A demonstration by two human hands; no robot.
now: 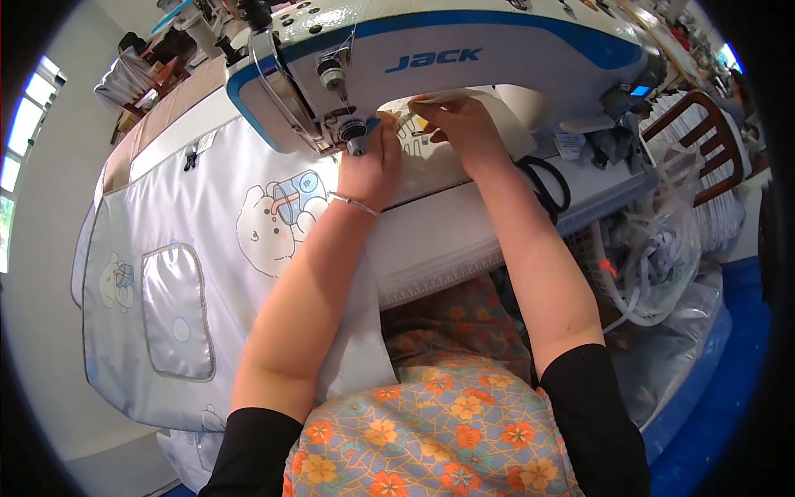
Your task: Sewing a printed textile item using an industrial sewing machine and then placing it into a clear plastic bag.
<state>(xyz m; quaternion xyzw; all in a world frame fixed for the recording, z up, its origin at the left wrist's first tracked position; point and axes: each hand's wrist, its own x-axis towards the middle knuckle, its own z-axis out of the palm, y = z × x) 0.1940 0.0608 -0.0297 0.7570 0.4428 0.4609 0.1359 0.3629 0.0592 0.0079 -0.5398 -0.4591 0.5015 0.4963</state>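
A white and blue sewing machine (464, 50) stands over a white table. A large pale blue fabric cover (174, 248) printed with bear pictures and a clear plastic window lies across the table to the left. My left hand (370, 166), with a thin bracelet at the wrist, presses flat on the fabric just below the needle (357, 146). My right hand (455, 124) rests under the machine arm, fingers pinching the fabric edge behind the needle. Part of the fabric under the machine is hidden.
Black-handled scissors (548, 184) lie on the table right of my right arm. A plastic bag of white straps (662, 248) hangs at the right, with a brown wooden chair (704, 141) behind it. A window (21, 124) is at far left.
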